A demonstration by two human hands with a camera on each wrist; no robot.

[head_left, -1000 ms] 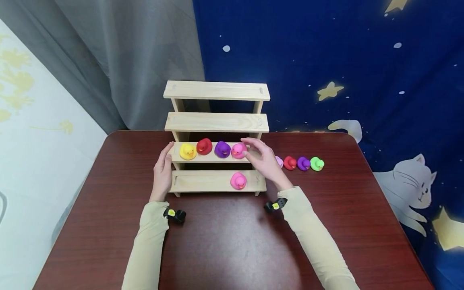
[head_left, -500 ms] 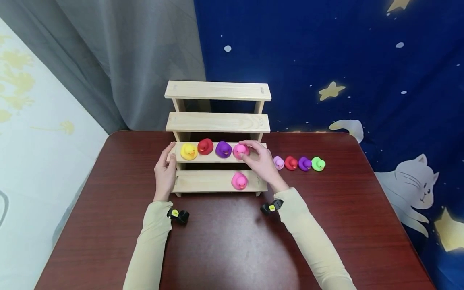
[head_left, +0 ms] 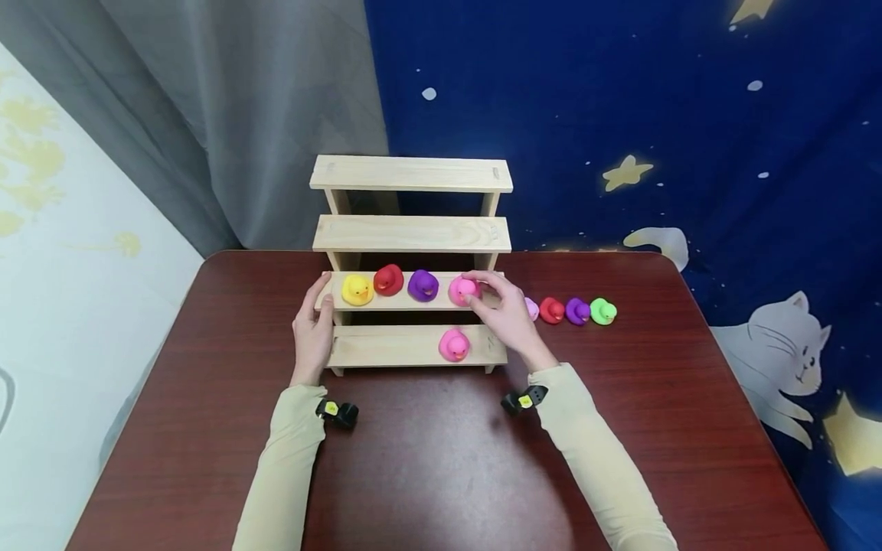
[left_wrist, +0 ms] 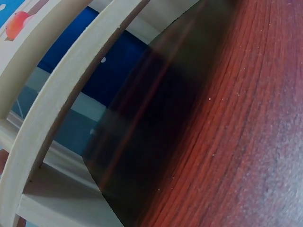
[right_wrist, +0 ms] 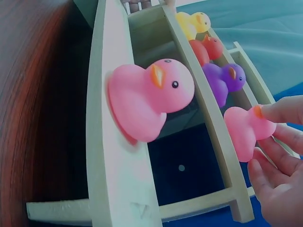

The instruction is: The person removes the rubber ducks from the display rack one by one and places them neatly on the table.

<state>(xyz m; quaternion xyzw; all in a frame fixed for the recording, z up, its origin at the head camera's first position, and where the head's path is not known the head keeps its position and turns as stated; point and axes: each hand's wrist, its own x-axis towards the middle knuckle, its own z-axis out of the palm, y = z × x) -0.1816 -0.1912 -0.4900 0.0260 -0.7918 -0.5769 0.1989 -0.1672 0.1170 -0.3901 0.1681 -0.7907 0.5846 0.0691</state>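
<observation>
Upper pink duck (head_left: 459, 291) farther right

Reddish-brown wood-grain table (head_left: 689, 428) shows pale glare (head_left: 441, 474) up front, grey curtain (head_left: 276, 115) hangs behind left, navy star-and-cat backdrop (head_left: 524, 99) fills right, white yellow-patterned surface (head_left: 76, 321) far left.

Pink duck (head_left: 462, 291): plain pink body, orange beak, upright at second tier up, toward right end, pinched by right hand (head_left: 508, 312) (can't tell if its base touches wood). Wooden shelf (head_left: 413, 233): pale, four stepped tiers, standing upright, left end held by left hand (head_left: 313, 333).
</observation>
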